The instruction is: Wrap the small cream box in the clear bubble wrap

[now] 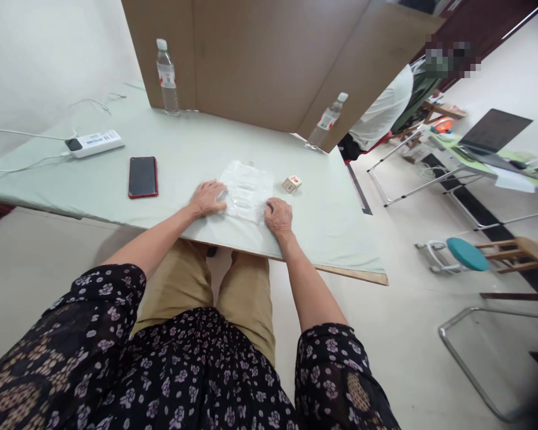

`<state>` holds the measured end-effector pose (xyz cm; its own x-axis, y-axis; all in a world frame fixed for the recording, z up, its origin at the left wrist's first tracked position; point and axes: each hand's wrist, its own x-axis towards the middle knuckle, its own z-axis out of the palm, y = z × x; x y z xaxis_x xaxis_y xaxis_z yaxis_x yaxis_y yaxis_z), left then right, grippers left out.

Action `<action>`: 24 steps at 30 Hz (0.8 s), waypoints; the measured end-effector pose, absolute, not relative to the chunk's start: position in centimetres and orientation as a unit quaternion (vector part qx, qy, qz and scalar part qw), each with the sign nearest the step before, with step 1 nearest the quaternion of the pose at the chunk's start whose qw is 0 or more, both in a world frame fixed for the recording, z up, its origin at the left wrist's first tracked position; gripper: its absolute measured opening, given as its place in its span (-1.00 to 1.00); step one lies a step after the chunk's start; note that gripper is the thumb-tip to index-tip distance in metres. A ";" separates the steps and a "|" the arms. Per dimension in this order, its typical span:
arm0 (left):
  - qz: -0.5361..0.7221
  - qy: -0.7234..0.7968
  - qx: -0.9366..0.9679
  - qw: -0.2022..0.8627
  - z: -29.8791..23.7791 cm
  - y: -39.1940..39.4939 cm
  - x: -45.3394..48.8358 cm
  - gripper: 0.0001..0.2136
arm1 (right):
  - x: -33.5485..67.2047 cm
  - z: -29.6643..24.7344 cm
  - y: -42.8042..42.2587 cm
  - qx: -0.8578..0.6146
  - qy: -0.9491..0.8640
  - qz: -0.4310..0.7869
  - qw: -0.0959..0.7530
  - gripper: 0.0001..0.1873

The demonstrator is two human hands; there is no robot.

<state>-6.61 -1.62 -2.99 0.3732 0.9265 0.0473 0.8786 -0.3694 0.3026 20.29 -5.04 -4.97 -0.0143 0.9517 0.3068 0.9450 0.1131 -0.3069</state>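
A crinkled sheet of clear plastic packaging [247, 190] with puffed ridges lies on the cloth-covered table, between my two hands. My left hand [208, 198] is at its left edge, fingers over the film and thumb lower down, with a fold of plastic between them. At the lower right edge, my right hand [278, 216] has its fingers curled onto the film; the fingertips are partly hidden. Just beyond my right hand, a small beige box [292, 184] with red print sits apart from the plastic.
A phone with a red edge [143, 177] and a white power strip [95, 144] with cables lie to the left. Two water bottles [167, 77] stand against a tall cardboard panel [269, 60] at the back. To the right are a laptop [493, 140], a teal stool [467, 254] and a person's white sleeve [388, 110].
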 end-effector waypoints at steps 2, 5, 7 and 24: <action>0.117 0.561 0.809 0.128 -3.0 -1.4 -6.8 -0.39 | 20.3 -4.7 -5.2 -0.670 -0.712 0.003 0.210 -0.68; 0.134 0.559 0.808 0.126 -2.9 -1.2 -6.4 -0.44 | 20.3 -4.6 -5.5 -0.672 -0.712 -0.002 0.206 -0.69; 0.139 0.529 0.830 0.113 -2.7 -1.0 -5.6 -0.47 | 20.3 -4.7 -5.7 -0.671 -0.710 -0.003 0.214 -0.71; 0.105 0.409 0.889 0.176 -2.7 0.4 -1.8 -0.31 | 30.3 -6.1 2.5 -0.731 -0.506 0.104 0.447 -0.37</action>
